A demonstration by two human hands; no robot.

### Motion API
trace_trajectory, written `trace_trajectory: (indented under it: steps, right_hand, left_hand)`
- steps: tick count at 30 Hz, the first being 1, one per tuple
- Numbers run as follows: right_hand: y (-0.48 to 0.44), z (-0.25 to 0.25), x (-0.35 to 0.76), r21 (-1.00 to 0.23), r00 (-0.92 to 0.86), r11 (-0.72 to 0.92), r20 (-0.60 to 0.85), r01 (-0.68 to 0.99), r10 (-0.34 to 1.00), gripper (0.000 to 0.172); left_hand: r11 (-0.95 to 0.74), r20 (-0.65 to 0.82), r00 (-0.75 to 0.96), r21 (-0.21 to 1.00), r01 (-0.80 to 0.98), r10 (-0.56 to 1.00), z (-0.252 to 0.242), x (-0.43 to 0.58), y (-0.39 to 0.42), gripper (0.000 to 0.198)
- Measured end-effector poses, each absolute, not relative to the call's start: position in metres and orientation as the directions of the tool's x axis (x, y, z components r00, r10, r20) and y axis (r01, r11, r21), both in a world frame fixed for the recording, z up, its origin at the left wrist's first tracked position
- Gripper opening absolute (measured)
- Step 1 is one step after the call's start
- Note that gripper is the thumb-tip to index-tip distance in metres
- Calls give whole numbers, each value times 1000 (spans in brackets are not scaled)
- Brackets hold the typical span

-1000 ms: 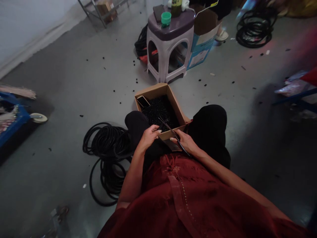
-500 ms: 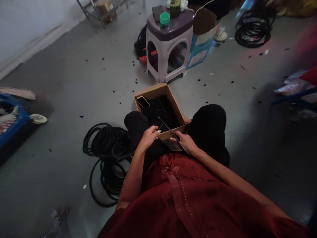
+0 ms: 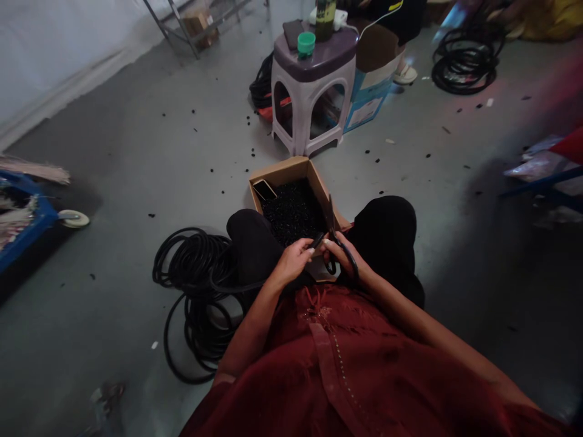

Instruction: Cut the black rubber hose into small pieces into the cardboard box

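Note:
Between the thumb and fingers of my left hand (image 3: 294, 260) is a short black ribbed piece (image 3: 317, 240), its tip pointing up and right. My right hand (image 3: 347, 252) is closed round a pair of scissors (image 3: 331, 215), blades pointing up and away from me; its fingertips come close to the black piece, and I cannot tell if they touch it. Just beyond both hands, a cardboard box (image 3: 277, 165) between my knees holds many small black bits (image 3: 294, 209) and a phone-like dark rectangle (image 3: 265, 190). Left of my knee, a coil of black tubing (image 3: 194, 261) lies on the floor.
Past the box stands a plastic stool (image 3: 298, 112) bearing a green cap (image 3: 306, 44) and a bottle (image 3: 325, 21). A blue carton (image 3: 367, 100) and a person's shoe (image 3: 405, 74) are behind it. At left is a blue cart (image 3: 27, 224); another black coil (image 3: 464, 70) lies far right.
My hands have come closer together. The scissors have swung from pointing up-left over the box to pointing almost straight up, away from the black piece. My left hand has shifted right and slightly toward me.

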State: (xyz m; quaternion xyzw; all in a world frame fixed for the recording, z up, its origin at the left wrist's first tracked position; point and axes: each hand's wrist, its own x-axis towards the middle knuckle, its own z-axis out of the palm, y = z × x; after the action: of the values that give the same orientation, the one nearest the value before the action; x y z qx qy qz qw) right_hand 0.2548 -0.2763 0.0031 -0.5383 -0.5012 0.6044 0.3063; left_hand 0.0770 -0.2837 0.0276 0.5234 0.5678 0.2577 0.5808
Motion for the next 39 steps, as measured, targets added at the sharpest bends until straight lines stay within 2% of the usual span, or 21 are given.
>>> trace_trajectory:
  steps: [4, 9, 13, 16, 18, 22, 25, 28, 31, 33, 35, 36, 39]
  right_hand:
    - [-270, 11, 254, -941, -119, -319, -332, 116, 936, 48]
    - [-265, 17, 255, -947, -140, -271, -296, 171, 945, 45]
    - [-252, 27, 257, -949, -141, -256, -283, 181, 949, 42]
    - [-233, 30, 261, -946, -124, -266, -291, 185, 949, 42]
    - [-216, 29, 264, -937, -129, -274, -306, 216, 943, 40]
    - [-177, 20, 272, -924, -80, -264, -296, 276, 952, 33]
    - [-144, 12, 279, -927, -99, -339, -357, 157, 929, 36]
    - [-111, 2, 287, -905, -195, -419, -424, 71, 884, 38]
    - [-80, -9, 292, -900, -260, -389, -430, 195, 865, 33]
    - [-61, -15, 293, -876, -283, -387, -464, 287, 839, 30]
    - [-46, -20, 292, -847, -298, -417, -513, 331, 805, 28]
    - [-40, -22, 291, -833, -301, -438, -537, 339, 788, 29]
    - [-32, -32, 290, -801, -302, -504, -592, 324, 747, 32]
  left_hand:
    - [293, -355, 274, 925, 242, 894, 28, 97, -292, 28]
    - [298, -334, 294, 941, 160, 896, 28, 97, -296, 36]
    - [166, -275, 382, 942, 293, 882, 39, 74, -293, 37]
    - [200, -388, 402, 878, 434, 830, 45, 63, -292, 35]
    - [279, -461, 392, 854, 439, 796, 45, 69, -289, 36]
    - [490, -523, 384, 851, 188, 761, 32, 107, -270, 41]
    - [609, -561, 334, 792, -51, 757, 13, 141, -247, 42]
    - [639, -580, 289, 744, -194, 762, -12, 167, -221, 36]
    - [656, -619, 218, 710, -255, 755, -48, 178, -189, 47]
    - [670, -657, 133, 733, -118, 742, -82, 174, -159, 52]
    - [655, -673, -23, 711, 255, 739, -124, 160, -123, 36]
    - [656, -675, -75, 677, 333, 734, -147, 149, -104, 30]
    - [697, -678, -242, 547, 465, 694, -211, 107, -58, 41]
